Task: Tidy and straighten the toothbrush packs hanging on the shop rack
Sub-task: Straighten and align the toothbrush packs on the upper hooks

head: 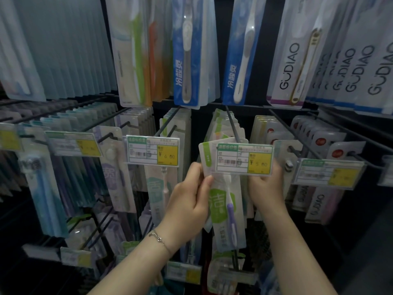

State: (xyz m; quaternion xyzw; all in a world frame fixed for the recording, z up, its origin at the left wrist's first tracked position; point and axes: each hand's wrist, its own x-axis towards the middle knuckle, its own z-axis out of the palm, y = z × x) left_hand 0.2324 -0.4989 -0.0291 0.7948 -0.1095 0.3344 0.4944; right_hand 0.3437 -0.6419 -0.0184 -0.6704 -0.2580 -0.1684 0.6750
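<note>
Toothbrush packs (225, 128) hang in rows on a black wire peg (230, 119) at the middle of the dark shop rack (244, 50). The front one, a clear plastic toothbrush pack with a green side stripe and a purple-handled brush (226, 211), sits tilted, its top leaning left and its lower end swung right. A white price label with a yellow corner (244, 159) on the peg's tip covers its upper part.

The left hand (190, 196), a thin silver bracelet (159, 239) on its wrist, grips the pack's left edge: the thumb presses the front face and the curled fingers wrap behind. The right hand (265, 188) is raised at the pack's right edge, just under the label. Its fingertips are hidden behind the label, so I cannot tell how far it is closed or what it holds.

Blue-backed packs (187, 60) and white packs marked GUDIAO (293, 60) hang on the row above.
</note>
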